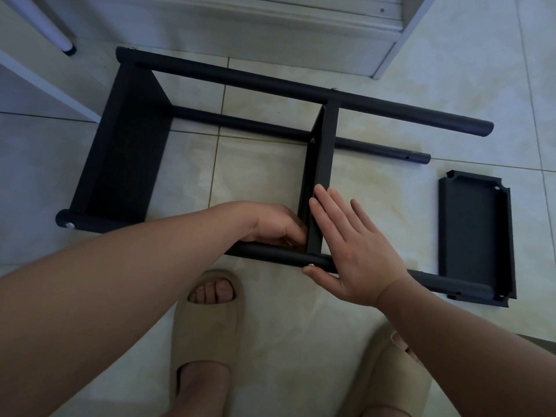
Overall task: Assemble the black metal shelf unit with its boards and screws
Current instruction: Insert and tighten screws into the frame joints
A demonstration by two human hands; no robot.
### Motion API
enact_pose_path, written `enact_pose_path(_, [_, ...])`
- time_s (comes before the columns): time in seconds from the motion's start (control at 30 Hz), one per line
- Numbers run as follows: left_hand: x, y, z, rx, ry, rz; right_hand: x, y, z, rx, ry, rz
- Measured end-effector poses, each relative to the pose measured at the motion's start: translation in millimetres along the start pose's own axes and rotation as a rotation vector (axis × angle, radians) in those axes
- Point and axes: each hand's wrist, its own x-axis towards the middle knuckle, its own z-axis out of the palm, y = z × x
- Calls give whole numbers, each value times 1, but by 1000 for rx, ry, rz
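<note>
Fastening step: judged to be the near corner joint of the middle board, on a shelf unit [301, 85] lying on its side on the tiled floor [391, 182].
End board [120, 152]: far left, already set between the poles; a silver end screw [70, 225] shows at its near corner.
Left hand [276, 225]: reaches inside the frame, fingers curled into the angle where the middle board meets the near pole; what they hold, if anything, is hidden.
Near pole [270, 254]: runs left to right under both hands, touching them.
Middle board [323, 164]: stands on edge between far and near poles, centre of view.
Joint screw [312, 265]: seated in the near pole just below the middle board, with the thumb tip of the right hand against it.
Right hand [358, 251]: flat, fingers straight, pressing the board's right face; grips nothing.
Handling note: keep the flat palm square to the board so its hole stays lined up with the pole; start the thread by fingertip, straight, not slanted; tighten only once it runs freely.
Loose board [472, 236]: far right, flat on the floor, hollow side up, not yet fitted; its near end lies at the pole's tip.
</note>
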Motion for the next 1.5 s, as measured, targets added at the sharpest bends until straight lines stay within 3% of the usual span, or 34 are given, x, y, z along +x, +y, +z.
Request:
enact_pose_path(0.47, [1, -5, -5, -138, -53, 27, 0, 0, 0, -4, -1, 1])
enact_pose_path(0.83, [3, -4, -4, -15, 5, 16, 0, 0, -1, 6, -8, 3])
enact_pose_path(1.27, [-2, -3, -4, -116, -48, 39, 1, 0, -1, 5, -7, 1])
enact_pose_path(1.5, [1, -4, -4, -66, 32, 12, 1, 0, -1, -5, -19, 1])
